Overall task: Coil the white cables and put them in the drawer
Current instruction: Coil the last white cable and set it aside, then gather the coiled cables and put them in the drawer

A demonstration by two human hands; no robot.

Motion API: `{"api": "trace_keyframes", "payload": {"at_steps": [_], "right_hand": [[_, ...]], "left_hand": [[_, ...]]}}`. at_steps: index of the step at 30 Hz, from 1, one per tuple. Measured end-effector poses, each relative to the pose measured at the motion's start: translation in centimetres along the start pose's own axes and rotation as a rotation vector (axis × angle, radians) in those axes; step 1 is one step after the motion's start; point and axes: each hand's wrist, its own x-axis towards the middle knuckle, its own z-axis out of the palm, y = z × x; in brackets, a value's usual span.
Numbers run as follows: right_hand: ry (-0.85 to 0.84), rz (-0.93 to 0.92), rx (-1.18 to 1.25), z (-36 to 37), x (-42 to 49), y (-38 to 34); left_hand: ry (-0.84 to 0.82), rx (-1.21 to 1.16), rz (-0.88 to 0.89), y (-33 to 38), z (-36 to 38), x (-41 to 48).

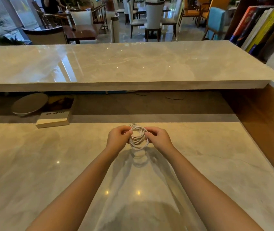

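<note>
White cable [138,137], wound into a ring, hangs over the marble counter [49,164] near its far edge. The left hand [118,138] and right hand [159,139] each pinch one flank, curled fingers clamped on the loops, seemingly so the turns cannot spring apart. The ring stands on edge, its opening facing the person, its axis running from near edge to far.

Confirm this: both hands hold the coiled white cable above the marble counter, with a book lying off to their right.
Wrong on one point: the head view shows the book lying off to their left, not right. The left hand and right hand do hold the coiled white cable above the marble counter.
</note>
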Motion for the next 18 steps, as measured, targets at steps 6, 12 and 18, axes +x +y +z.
{"api": "trace_keyframes", "payload": {"at_steps": [6, 12, 18], "right_hand": [[0.092, 0.055, -0.203, 3.1, 5.6, 1.6], [0.196, 0.181, -0.297, 5.2, 6.8, 3.5], [0.192, 0.252, -0.265, 5.2, 6.8, 3.9]], "left_hand": [[0.023, 0.196, 0.031, -2.0, 0.6, 6.5], [0.022, 0.573, 0.159, -5.0, 1.7, 8.7], [-0.125, 0.51, -0.228, -5.3, 2.0, 9.6]]}}
